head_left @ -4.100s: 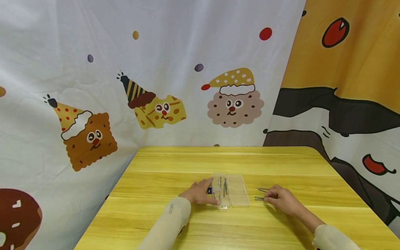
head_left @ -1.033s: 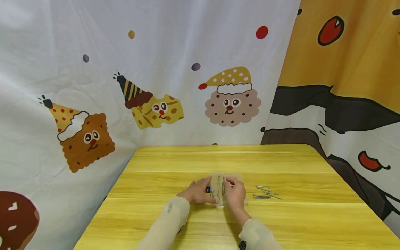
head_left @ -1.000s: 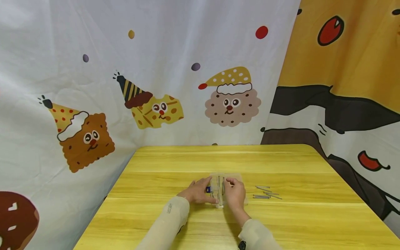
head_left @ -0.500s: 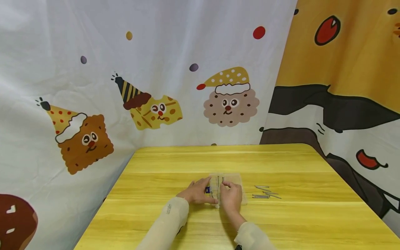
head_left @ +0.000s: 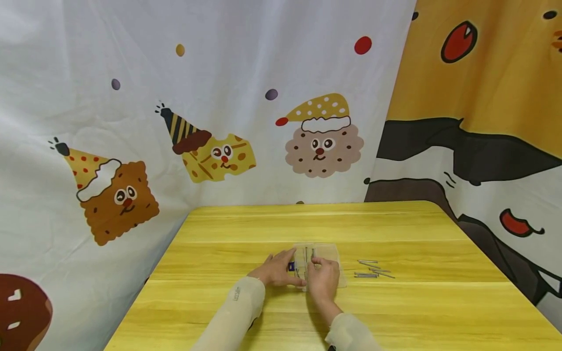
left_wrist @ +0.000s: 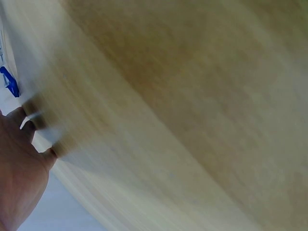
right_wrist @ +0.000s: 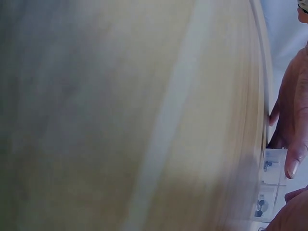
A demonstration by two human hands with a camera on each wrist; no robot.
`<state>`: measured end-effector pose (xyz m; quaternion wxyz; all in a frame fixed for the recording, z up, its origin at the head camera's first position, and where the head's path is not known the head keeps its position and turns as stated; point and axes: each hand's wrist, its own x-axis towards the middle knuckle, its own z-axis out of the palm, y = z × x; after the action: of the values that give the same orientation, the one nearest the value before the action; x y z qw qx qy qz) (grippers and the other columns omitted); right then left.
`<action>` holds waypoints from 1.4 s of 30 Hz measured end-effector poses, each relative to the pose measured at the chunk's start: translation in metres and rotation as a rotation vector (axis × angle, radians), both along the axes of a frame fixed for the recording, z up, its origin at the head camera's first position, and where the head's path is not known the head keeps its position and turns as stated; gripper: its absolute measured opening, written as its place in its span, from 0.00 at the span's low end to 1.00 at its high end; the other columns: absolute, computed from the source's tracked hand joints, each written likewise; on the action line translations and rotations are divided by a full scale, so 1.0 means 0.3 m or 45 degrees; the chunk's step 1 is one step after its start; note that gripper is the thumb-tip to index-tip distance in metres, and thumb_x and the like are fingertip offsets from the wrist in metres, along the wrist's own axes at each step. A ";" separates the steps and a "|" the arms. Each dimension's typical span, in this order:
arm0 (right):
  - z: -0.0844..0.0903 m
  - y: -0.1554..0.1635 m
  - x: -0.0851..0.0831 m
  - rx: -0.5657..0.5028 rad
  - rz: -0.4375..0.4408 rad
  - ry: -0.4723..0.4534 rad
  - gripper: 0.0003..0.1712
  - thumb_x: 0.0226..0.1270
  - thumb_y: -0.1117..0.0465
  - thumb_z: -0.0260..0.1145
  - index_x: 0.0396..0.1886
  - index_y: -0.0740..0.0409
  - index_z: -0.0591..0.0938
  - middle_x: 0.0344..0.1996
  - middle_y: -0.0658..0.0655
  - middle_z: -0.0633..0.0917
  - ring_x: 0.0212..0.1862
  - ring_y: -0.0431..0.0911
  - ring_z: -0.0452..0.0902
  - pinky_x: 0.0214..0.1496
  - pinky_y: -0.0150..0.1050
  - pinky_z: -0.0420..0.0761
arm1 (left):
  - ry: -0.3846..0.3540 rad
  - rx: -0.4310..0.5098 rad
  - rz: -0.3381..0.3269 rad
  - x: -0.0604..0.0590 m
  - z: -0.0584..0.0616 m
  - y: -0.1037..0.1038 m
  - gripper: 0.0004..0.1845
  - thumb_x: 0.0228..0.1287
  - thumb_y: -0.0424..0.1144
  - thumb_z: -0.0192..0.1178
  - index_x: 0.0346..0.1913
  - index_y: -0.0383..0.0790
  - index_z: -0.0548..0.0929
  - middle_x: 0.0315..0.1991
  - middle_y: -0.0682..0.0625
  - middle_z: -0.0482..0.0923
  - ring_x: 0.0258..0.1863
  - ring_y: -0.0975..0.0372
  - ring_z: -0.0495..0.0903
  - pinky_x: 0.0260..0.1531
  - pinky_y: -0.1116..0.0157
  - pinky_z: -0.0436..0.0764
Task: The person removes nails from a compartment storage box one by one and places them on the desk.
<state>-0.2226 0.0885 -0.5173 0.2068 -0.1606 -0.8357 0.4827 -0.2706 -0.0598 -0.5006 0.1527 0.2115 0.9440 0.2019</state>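
A clear plastic box [head_left: 330,251] lies open on the table, its lid folded out to the right. Its left part has small compartments, and a long one holds nails [head_left: 313,252]. My left hand [head_left: 275,269] grips the box's left side, fingers at the far edge and thumb at the near edge. Over the long compartment, my right hand [head_left: 324,282] has thumb and forefinger together, pinching at a nail whose end shows past them. The fingertips are partly hidden. In the right wrist view, small metal pieces [right_wrist: 262,207] sit in the box's compartments.
Several loose nails [head_left: 366,276] lie on the wooden table [head_left: 395,312] to the right of the box. A blue tab [head_left: 291,266] is at the box's left edge. A printed curtain [head_left: 246,73] hangs behind the table.
My right hand has gone from the loose nails on the right to the box, then shifted slightly left and nearer within it. My left hand stays at the box.
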 end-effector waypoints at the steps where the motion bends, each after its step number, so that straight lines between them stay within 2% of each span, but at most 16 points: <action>1: 0.000 -0.001 0.001 0.006 -0.001 0.000 0.09 0.60 0.64 0.71 0.38 0.64 0.89 0.44 0.68 0.79 0.48 0.60 0.75 0.51 0.55 0.76 | 0.001 -0.001 0.000 0.000 0.000 0.000 0.61 0.52 0.72 0.65 0.81 0.47 0.48 0.77 0.47 0.55 0.76 0.53 0.52 0.74 0.47 0.45; 20: -0.010 -0.015 0.008 0.116 -0.044 0.011 0.06 0.58 0.68 0.71 0.35 0.67 0.88 0.42 0.68 0.78 0.46 0.61 0.76 0.49 0.54 0.79 | 0.011 -0.016 -0.006 -0.002 0.001 0.001 0.60 0.53 0.72 0.64 0.81 0.47 0.48 0.77 0.48 0.54 0.76 0.53 0.53 0.74 0.47 0.46; 37: -0.022 -0.021 0.011 0.182 -0.035 -0.009 0.06 0.59 0.66 0.72 0.35 0.65 0.89 0.42 0.67 0.77 0.46 0.61 0.75 0.48 0.55 0.78 | -0.004 -0.019 -0.008 -0.007 -0.005 0.002 0.60 0.53 0.72 0.63 0.81 0.48 0.47 0.78 0.48 0.54 0.76 0.54 0.52 0.74 0.47 0.46; 42: -0.031 -0.022 0.011 0.242 -0.034 0.024 0.04 0.60 0.67 0.72 0.33 0.65 0.89 0.39 0.65 0.78 0.44 0.60 0.75 0.47 0.54 0.77 | 0.008 -0.016 -0.019 -0.009 -0.007 0.000 0.60 0.53 0.72 0.63 0.81 0.48 0.48 0.77 0.47 0.54 0.76 0.53 0.52 0.74 0.46 0.46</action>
<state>-0.2195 0.0819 -0.5265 0.2353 -0.1468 -0.8735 0.4001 -0.2732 -0.0597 -0.5026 0.1525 0.2183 0.9441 0.1942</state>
